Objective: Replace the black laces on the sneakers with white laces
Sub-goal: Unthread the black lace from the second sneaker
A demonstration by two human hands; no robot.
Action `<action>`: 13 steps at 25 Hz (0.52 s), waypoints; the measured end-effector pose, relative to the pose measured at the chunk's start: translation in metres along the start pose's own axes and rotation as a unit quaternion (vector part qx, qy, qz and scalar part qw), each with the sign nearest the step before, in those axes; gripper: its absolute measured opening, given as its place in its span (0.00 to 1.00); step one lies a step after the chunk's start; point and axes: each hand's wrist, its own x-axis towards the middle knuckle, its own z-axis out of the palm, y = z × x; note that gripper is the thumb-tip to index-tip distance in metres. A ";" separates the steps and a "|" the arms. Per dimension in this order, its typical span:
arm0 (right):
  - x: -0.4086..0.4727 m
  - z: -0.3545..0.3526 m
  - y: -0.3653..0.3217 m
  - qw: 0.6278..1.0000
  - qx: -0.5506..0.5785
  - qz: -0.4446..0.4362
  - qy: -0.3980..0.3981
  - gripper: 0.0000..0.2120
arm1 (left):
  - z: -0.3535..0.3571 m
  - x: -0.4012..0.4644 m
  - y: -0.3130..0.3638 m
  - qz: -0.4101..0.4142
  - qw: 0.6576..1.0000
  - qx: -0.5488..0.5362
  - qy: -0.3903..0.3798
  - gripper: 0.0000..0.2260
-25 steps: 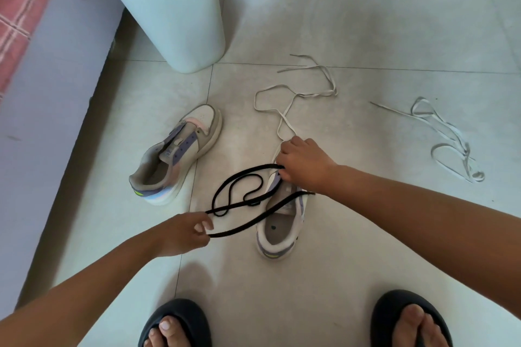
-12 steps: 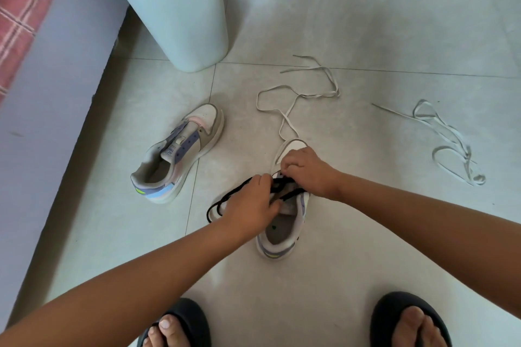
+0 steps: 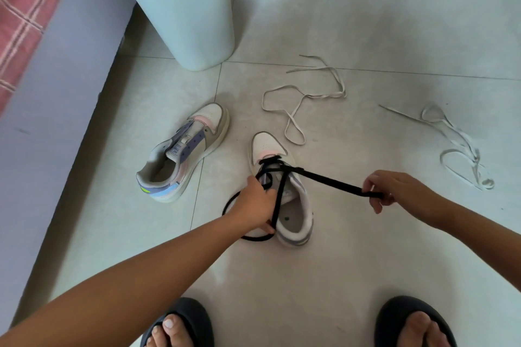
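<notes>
A white and purple sneaker (image 3: 293, 222) stands on the floor in front of me, toe pointing away. A black lace (image 3: 327, 181) runs through its front eyelets. My right hand (image 3: 394, 189) is shut on one stretch of that lace, held taut out to the right. My left hand (image 3: 258, 204) rests on the sneaker's left side and grips the other stretch, which loops on the floor beside the heel. A second sneaker (image 3: 183, 155), without a lace, lies to the left. Two white laces lie loose on the tiles, one (image 3: 304, 101) beyond the sneaker, the other (image 3: 462, 149) at the right.
A pale bin (image 3: 183, 14) with a blue liner stands at the back. A bed edge (image 3: 50, 87) with a pink checked cover runs along the left. My feet in dark sandals (image 3: 183, 324) are at the bottom of the view.
My right hand has moved from the sneaker's tongue out to the right, drawing the black lace taut. My left hand stayed at the sneaker.
</notes>
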 end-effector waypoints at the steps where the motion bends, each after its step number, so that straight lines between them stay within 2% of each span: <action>1: -0.001 -0.002 0.007 0.999 0.000 0.017 0.030 0.16 | 0.005 -0.002 0.002 -0.037 0.995 -0.085 -0.025 0.12; 2: 0.000 -0.004 0.010 0.996 0.040 0.035 0.067 0.17 | 0.011 -0.005 0.006 -0.069 0.984 -0.158 -0.048 0.13; 3: 0.003 -0.007 0.011 0.985 0.126 0.053 0.106 0.17 | 0.017 -0.007 0.008 -0.095 0.969 -0.217 -0.070 0.14; 5: 0.015 -0.014 0.009 0.921 0.342 0.080 0.167 0.15 | 0.026 -0.011 0.011 -0.130 0.939 -0.286 -0.138 0.14; 7: 0.027 -0.023 0.003 0.858 0.461 0.093 0.205 0.14 | 0.025 -0.016 0.007 -0.134 0.925 -0.263 -0.239 0.13; 9: 0.037 -0.033 -0.004 0.797 0.552 0.097 0.226 0.14 | 0.019 -0.017 -0.001 -0.096 0.938 -0.157 -0.295 0.14; 11: 0.045 -0.047 -0.014 0.754 0.609 0.083 0.234 0.16 | 0.013 -0.015 -0.006 -0.032 0.971 -0.051 -0.231 0.10; 12: 0.047 -0.053 -0.020 0.759 0.603 0.080 0.232 0.16 | 0.009 -0.012 -0.008 0.000 0.985 -0.009 -0.171 0.10; 13: 0.050 -0.057 -0.025 0.782 0.574 0.084 0.226 0.16 | 0.004 -0.008 -0.009 0.033 0.994 0.031 -0.103 0.10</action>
